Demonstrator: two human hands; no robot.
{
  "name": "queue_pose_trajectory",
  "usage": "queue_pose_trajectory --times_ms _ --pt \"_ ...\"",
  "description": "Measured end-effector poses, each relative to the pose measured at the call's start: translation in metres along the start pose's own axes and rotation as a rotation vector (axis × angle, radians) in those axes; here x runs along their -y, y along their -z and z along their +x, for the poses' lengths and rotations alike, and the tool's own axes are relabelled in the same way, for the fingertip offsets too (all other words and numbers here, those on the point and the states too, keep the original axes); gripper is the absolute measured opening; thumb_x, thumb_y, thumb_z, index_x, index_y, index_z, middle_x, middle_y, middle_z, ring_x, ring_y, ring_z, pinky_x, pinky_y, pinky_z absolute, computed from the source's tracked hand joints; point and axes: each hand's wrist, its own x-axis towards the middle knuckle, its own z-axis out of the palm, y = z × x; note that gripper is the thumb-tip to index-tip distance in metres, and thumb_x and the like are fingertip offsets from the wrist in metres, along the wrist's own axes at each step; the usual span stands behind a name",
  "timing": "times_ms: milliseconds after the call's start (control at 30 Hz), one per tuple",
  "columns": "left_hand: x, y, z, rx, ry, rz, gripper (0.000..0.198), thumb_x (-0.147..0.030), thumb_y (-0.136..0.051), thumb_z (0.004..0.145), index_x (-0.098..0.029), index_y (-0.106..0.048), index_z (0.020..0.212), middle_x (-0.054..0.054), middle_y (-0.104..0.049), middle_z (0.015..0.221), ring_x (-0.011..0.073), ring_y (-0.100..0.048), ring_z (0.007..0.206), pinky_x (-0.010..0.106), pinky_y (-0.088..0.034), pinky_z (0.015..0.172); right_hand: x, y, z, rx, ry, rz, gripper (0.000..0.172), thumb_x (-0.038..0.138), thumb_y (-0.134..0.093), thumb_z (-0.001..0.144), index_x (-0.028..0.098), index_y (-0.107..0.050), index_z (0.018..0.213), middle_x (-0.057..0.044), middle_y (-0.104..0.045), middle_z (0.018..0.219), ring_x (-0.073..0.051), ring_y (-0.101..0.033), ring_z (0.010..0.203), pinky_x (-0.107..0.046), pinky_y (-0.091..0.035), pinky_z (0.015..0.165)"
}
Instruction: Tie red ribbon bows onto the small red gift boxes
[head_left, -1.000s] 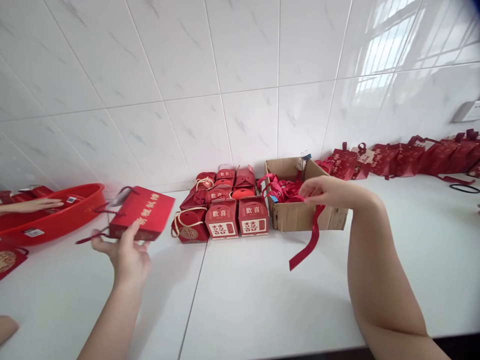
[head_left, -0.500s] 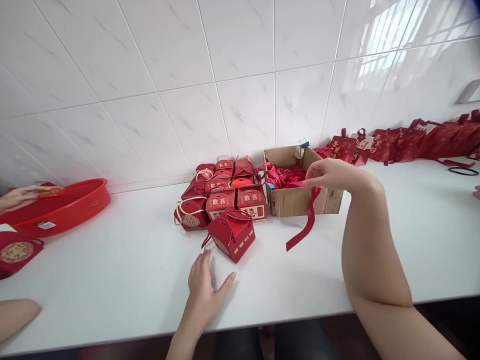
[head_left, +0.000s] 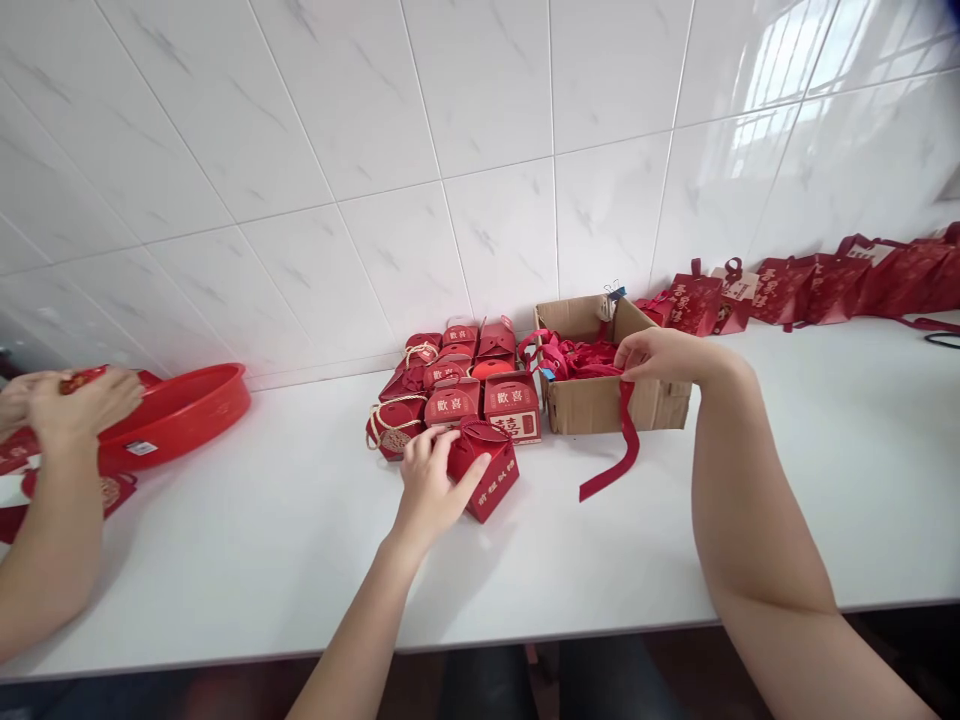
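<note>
My left hand (head_left: pixel 436 480) is closed around the near corner of a red gift box (head_left: pixel 496 482) with gold characters, thumb on its front side and fingers at its top. The box stands on the white table just in front of a cluster of other red gift boxes (head_left: pixel 450 402). At the front rim of a cardboard box (head_left: pixel 660 405) full of red ribbons (head_left: pixel 581 357), my right hand (head_left: pixel 646 357) pinches a dark red ribbon (head_left: pixel 628 440). That ribbon hangs over the rim, its free end lying on the table.
On the left, another person's hands (head_left: pixel 82 400) hold something red over a red plastic basin (head_left: pixel 180 420). Red bags (head_left: pixel 784 290) line the wall at the right. A black ring (head_left: pixel 943 341) lies at the far right. White tiles (head_left: pixel 495 230) rise behind the table.
My left hand has moved up and right from the table onto the front gift box. My right hand stays at the carton rim with the ribbon. The other person's hands have come together.
</note>
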Motion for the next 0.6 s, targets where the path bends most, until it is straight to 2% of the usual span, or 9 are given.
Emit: queue_pose_trajectory --times_ms 100,167,267,400,500,600 --pt "-0.015 -0.001 0.003 0.142 -0.079 0.005 0.029 -0.043 -0.057 0.081 -0.026 -0.063 0.104 0.01 -0.05 0.125 0.033 -0.036 0.125 0.056 -0.03 0.103 0.009 0.004 -0.002 0.094 0.001 0.036 0.019 0.029 -0.063 0.067 0.025 -0.066 0.085 -0.004 -0.066 0.093 -0.021 -0.062 0.077 -0.028 -0.047 0.052" --pt "-0.021 -0.002 -0.005 0.212 -0.135 0.011 0.023 -0.039 -0.057 0.082 -0.03 -0.066 0.102 0.008 -0.046 0.132 0.034 -0.03 0.13 0.06 -0.025 0.104 0.014 0.006 -0.002 0.088 0.018 0.053 0.019 0.031 -0.061 0.069 0.025 -0.066 0.087 -0.004 -0.066 0.096 -0.021 -0.062 0.081 -0.028 -0.048 0.054" --pt "-0.023 -0.005 -0.018 0.212 -0.174 0.027 0.022 -0.032 -0.053 0.085 -0.032 -0.066 0.103 0.007 -0.044 0.136 0.0333 -0.028 0.132 0.061 -0.023 0.105 0.013 0.006 -0.002 0.096 -0.019 0.031 0.023 0.034 -0.064 0.068 0.027 -0.065 0.089 -0.002 -0.065 0.095 -0.022 -0.061 0.081 -0.03 -0.049 0.055" --pt "-0.015 -0.004 -0.023 0.236 -0.245 -0.006 0.027 -0.017 -0.042 0.088 -0.029 -0.065 0.097 0.003 -0.05 0.134 0.0288 -0.028 0.134 0.059 -0.021 0.108 0.003 0.003 0.001 0.242 -0.063 -0.01 0.032 0.03 -0.069 0.063 0.032 -0.066 0.095 -0.001 -0.067 0.096 -0.025 -0.063 0.08 -0.034 -0.051 0.057" --pt "-0.007 0.0 -0.022 0.296 -0.289 -0.041 0.031 -0.012 -0.037 0.088 -0.027 -0.064 0.091 0.001 -0.054 0.133 0.026 -0.028 0.135 0.058 -0.018 0.111 -0.008 0.002 0.002 0.285 -0.021 0.001 0.039 0.021 -0.067 0.063 0.037 -0.067 0.099 0.001 -0.067 0.102 -0.025 -0.064 0.082 -0.035 -0.053 0.059" --pt "-0.002 0.003 -0.02 0.308 -0.316 -0.077 0.031 -0.009 -0.038 0.086 -0.026 -0.064 0.088 0.001 -0.056 0.129 0.0237 -0.036 0.131 0.056 -0.014 0.113 -0.018 0.002 0.004 0.275 0.058 0.019 0.041 0.017 -0.064 0.064 0.037 -0.07 0.099 0.001 -0.068 0.104 -0.025 -0.065 0.084 -0.035 -0.054 0.06"
